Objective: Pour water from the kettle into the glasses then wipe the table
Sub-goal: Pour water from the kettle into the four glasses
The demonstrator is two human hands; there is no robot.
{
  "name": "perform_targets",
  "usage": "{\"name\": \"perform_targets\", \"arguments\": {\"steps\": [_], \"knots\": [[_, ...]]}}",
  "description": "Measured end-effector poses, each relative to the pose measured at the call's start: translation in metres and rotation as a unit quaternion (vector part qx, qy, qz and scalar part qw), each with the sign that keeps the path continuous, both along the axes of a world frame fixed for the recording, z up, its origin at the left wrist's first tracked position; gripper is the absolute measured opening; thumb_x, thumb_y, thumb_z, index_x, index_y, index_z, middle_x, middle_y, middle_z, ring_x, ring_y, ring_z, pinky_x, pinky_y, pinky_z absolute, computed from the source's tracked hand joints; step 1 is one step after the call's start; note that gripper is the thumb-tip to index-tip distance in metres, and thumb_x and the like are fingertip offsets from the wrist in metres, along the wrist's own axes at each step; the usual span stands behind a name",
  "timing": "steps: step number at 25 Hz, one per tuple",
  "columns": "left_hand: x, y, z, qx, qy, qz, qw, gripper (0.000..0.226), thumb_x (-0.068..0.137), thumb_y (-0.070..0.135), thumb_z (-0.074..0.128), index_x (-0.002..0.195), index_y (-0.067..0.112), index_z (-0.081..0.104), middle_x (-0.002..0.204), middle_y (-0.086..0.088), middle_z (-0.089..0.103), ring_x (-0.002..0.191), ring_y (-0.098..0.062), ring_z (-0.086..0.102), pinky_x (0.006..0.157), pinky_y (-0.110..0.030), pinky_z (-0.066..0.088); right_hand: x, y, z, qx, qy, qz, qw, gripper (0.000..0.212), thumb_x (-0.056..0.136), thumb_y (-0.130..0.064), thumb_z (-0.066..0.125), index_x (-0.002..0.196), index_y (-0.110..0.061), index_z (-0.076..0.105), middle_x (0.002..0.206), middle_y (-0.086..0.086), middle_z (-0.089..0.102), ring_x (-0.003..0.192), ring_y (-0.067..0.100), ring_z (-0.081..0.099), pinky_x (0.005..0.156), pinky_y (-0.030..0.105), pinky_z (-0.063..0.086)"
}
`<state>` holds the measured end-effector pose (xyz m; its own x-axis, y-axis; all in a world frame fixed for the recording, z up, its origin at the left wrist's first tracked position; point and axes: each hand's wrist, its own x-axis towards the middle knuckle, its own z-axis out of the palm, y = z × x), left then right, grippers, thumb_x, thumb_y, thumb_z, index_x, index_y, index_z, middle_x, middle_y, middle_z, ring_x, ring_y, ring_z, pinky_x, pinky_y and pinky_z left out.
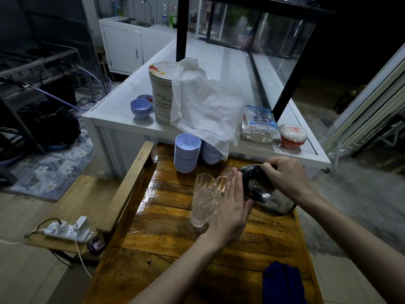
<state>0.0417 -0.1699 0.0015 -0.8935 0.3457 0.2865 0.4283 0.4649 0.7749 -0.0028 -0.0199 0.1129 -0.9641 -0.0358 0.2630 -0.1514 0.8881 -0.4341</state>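
Here, right hand (285, 178) clamps the kettle (266, 198) handle, right of frame centre, tilted toward the glasses (202, 198). Left hand (230, 207) flat, fingers extended, steadying its steel side. Likely heavy, slick, possibly hot; glasses fragile. Wet table (166, 233); blue cloth (282, 284) bottom right.

kettle (266, 194) tilted, right hand (285, 178) gripping, glasses (202, 199)

On the white counter (122, 119), a tall stack of plates (161, 95) stands near the front edge, half draped by a white cloth (203, 102). Blue bowls (141, 108) sit at its left corner. A plastic packet (257, 125) and a red-printed tub (292, 136) lie toward the right corner. A power strip (68, 230) rests on a low wooden bench (83, 200).
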Motion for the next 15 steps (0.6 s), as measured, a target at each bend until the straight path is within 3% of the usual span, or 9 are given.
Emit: {"name": "perform_targets", "arguments": {"steps": [12, 15], "knots": [[0.0005, -0.0035, 0.0006, -0.003, -0.003, 0.000, 1.000, 0.069, 0.105, 0.039, 0.027, 0.150, 0.018, -0.020, 0.158, 0.002, -0.030, 0.146, -0.005, -0.024, 0.121, -0.024, -0.009, -0.0042, -0.0029, -0.0018, 0.007, 0.012, 0.014, 1.000, 0.030, 0.089, -0.025, 0.059, 0.066, -0.010, 0.073, 0.058, 0.004, 0.066, 0.056, 0.019, 0.062, 0.056, 0.040, 0.053], [-0.0009, -0.0039, 0.0020, -0.008, 0.000, -0.002, 1.000, 0.069, 0.105, 0.038, 0.028, 0.152, 0.016, -0.018, 0.159, 0.001, -0.028, 0.146, -0.006, -0.024, 0.121, -0.026, -0.008, -0.0031, -0.0019, -0.0019, -0.009, 0.000, 0.005, 1.000, 0.033, 0.090, -0.027, 0.056, 0.065, -0.011, 0.072, 0.059, 0.006, 0.066, 0.057, 0.022, 0.062, 0.051, 0.033, 0.048]]}}
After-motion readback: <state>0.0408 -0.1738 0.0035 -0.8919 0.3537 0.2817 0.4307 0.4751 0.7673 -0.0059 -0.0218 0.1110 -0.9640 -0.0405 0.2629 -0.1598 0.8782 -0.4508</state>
